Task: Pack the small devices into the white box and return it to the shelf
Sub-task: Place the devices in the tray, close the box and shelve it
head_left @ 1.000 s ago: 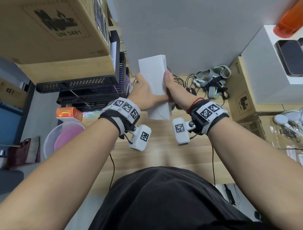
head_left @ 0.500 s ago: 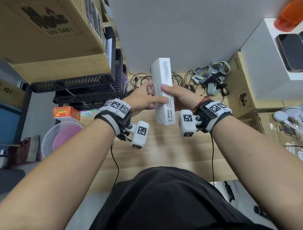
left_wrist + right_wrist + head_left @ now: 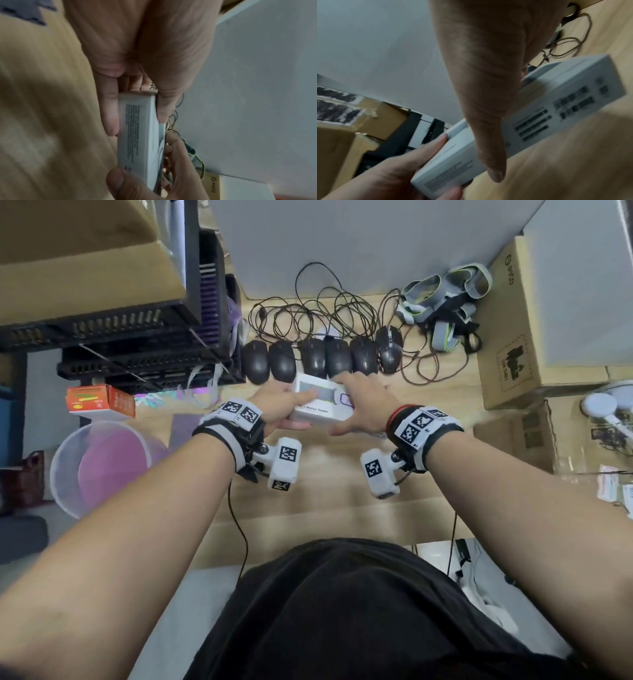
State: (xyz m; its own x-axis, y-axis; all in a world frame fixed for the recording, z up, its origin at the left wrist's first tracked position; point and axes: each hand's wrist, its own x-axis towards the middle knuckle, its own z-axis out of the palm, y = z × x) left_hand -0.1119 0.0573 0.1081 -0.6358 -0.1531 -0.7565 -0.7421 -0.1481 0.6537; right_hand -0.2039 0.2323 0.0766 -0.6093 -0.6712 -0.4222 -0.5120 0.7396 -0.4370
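Observation:
A small white box (image 3: 320,402) with a printed lid lies flat, just above the wooden desk, held between both hands. My left hand (image 3: 284,409) grips its left end, thumb on top and fingers underneath. My right hand (image 3: 363,405) grips its right end, fingers over the lid and thumb at the near side. In the left wrist view the box (image 3: 137,135) shows its printed side face between thumb and fingers. The right wrist view shows the box (image 3: 530,121) with labels, my right thumb across it. The box is closed; its contents are hidden.
Several black computer mice (image 3: 322,359) with tangled cables (image 3: 318,309) lie just beyond the box. Grey straps (image 3: 442,302) sit at the back right, beside cardboard boxes (image 3: 534,330). Black crates (image 3: 130,337) on a shelf stand left; a clear bin (image 3: 96,467) sits below.
The box, held upright on edge in front of the wall earlier, has been turned flat and lowered toward the desk near the mice. Both hands have kept hold of it.

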